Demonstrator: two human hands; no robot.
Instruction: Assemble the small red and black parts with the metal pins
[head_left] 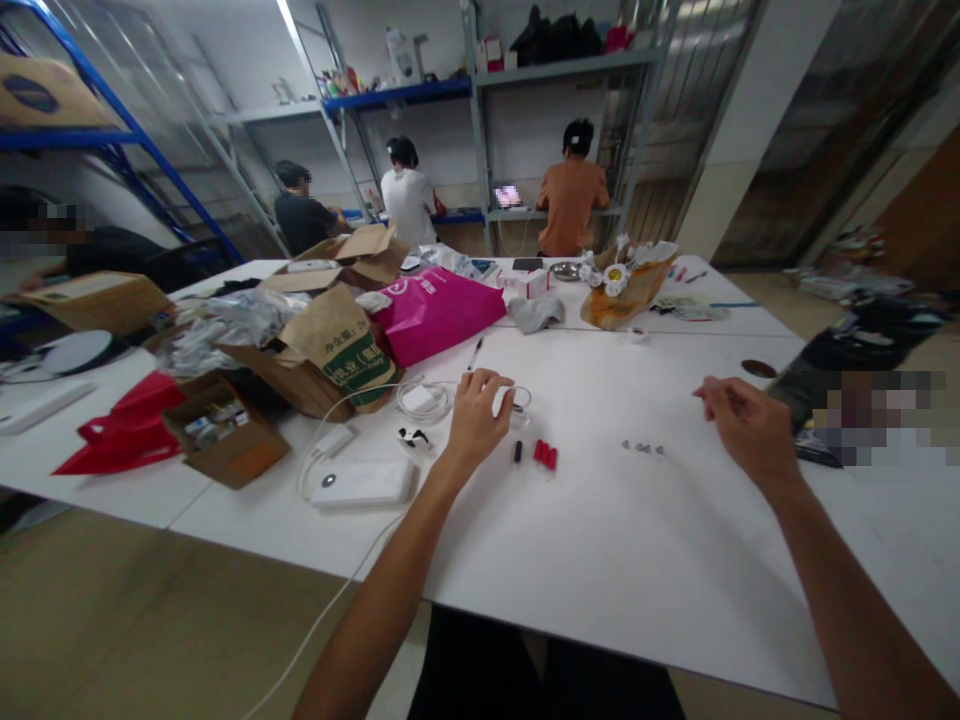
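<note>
My left hand (478,415) rests on the white table (615,540), its fingers curled over a small clear item with a white piece (517,402). Just right of that hand lie a small black piece (517,451) and a few small red cylinders (545,456). My right hand (742,420) hovers over the table further right, fingers pinched together; what they hold, if anything, is too small to name. A row of tiny grey screws (643,447) lies between the hands.
A white power bank (362,482) with cable, a coiled white cable (424,400), a pen (475,353), a pink bag (435,312), brown paper bags and cardboard boxes (225,430) crowd the left. Three people sit at shelves behind. A dark disc (759,368) lies at right.
</note>
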